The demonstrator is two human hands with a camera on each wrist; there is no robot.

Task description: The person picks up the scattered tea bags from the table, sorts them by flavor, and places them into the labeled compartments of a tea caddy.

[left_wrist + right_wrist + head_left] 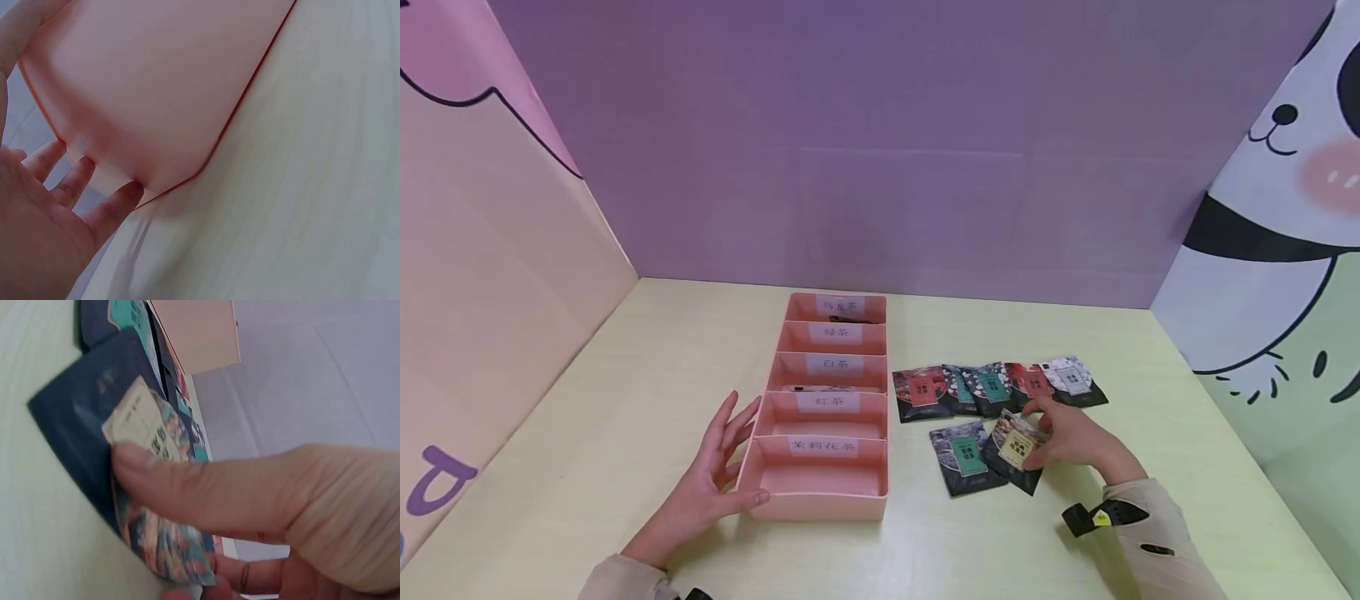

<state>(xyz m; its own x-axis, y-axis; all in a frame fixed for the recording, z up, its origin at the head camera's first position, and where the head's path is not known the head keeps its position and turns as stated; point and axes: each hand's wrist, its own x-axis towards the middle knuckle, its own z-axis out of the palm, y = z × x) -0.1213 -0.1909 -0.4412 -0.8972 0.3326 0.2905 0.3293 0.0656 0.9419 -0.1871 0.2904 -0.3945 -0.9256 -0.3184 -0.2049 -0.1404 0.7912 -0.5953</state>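
A long pink divided box (pixel 818 508) lies lengthwise on the table, its compartments marked with white labels in Chinese characters. My left hand (pixel 711 483) rests against its near left corner, fingers spread along the side and thumb at the front. In the left wrist view the fingertips (pixel 128 195) touch the pink wall (pixel 150 81). My right hand (pixel 1071 442) pinches a dark tea sachet with a yellow label (pixel 1017 448), thumb on its face in the right wrist view. The held sachet overlaps a green-labelled sachet (pixel 966 457) beside it.
Behind the right hand lies an overlapping row of sachets: red-labelled (pixel 922 392), green-labelled (pixel 992 385), another red-labelled (pixel 1030 382) and white-labelled (pixel 1072 379). Sachet edges show in the farthest compartment (pixel 850 319) and the middle one (pixel 820 387). A purple wall (pixel 910 167) stands behind the table.
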